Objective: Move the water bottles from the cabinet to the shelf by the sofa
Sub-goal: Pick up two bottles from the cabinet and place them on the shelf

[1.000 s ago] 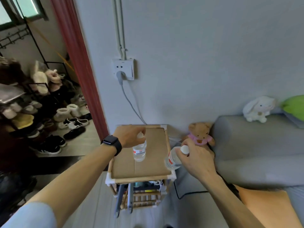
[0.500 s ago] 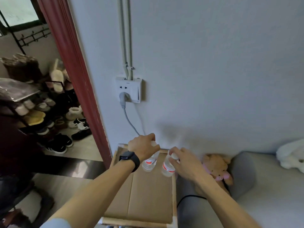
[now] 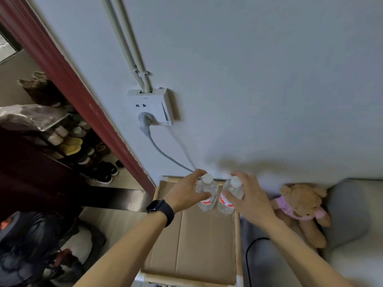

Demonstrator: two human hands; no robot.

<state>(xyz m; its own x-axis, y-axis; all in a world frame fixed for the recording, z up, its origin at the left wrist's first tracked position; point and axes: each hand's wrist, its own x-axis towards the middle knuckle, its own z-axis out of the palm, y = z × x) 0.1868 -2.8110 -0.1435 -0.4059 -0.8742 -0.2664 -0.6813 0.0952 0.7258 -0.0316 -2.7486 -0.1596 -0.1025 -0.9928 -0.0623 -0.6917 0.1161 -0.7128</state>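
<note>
clear water bottles [image 3: 207,192] upright on shelf [image 3: 199,241], each loosely cupped by a hand [image 3: 186,193]

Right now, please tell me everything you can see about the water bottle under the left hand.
The left bottle is small, clear plastic with a white screw cap and a red and white label low on its body. It stands upright on the cardboard-covered shelf top, near the wall, close beside the second bottle. The left hand wraps its upper body, fingers behind, thumb in front. The water level is unclear.
</note>
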